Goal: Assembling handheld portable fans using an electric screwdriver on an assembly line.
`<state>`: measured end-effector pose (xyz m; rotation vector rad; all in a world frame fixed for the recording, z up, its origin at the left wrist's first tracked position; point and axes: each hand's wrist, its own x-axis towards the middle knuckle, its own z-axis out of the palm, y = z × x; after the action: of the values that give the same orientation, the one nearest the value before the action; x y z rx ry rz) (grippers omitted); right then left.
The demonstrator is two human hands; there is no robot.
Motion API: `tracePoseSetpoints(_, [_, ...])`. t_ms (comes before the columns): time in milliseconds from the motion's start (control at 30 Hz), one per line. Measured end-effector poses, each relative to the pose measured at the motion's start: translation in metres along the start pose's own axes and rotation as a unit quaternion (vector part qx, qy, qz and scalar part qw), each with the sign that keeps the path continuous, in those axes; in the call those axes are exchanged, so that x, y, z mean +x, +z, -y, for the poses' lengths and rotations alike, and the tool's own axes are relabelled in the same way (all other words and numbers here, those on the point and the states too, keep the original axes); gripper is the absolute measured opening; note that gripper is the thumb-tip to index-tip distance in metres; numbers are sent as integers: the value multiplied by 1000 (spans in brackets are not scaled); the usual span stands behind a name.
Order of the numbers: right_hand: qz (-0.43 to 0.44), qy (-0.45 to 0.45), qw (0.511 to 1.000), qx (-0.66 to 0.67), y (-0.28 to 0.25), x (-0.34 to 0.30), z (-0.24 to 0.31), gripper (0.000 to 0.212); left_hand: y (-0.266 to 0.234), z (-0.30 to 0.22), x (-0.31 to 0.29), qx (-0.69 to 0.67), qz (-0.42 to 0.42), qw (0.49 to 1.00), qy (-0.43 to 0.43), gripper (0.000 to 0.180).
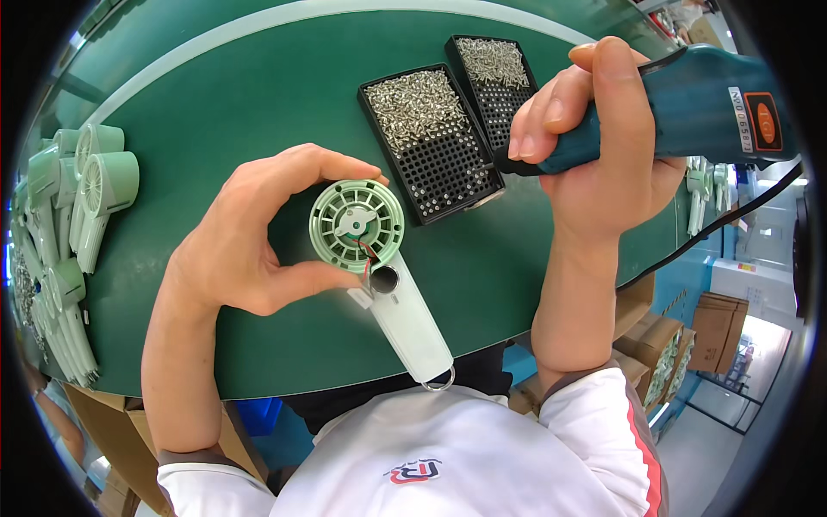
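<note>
Bare green table (pixel 215 112) lay open behind the left hand (pixel 250 233). Two screw trays (pixel 431 142) blocked the right; stacked fans (pixel 73 215) crowded the left edge.

fan (pixel 357 226) centre on table (pixel 215 112) | screw trays (pixel 431 138) behind-right | fan pile (pixel 69 224) far left | screwdriver (pixel 689 108) right

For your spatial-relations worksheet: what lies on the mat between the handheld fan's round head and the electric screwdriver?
In the head view, the nearer black screw tray lies between the fan head and the electric screwdriver.
</note>
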<state>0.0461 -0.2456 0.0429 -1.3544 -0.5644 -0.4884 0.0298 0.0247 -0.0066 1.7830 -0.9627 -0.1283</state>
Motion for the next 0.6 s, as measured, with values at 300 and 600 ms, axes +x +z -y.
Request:
tracePoseSetpoints(300, [-22,15,1000,-6,6,-2,-1,19,7,0,-3,-51,-43,997,-33,66])
tracePoseSetpoints(600, [16,24,1000,-2,6,-1,-1,16,-4,-1,0,33,11,999,13,68])
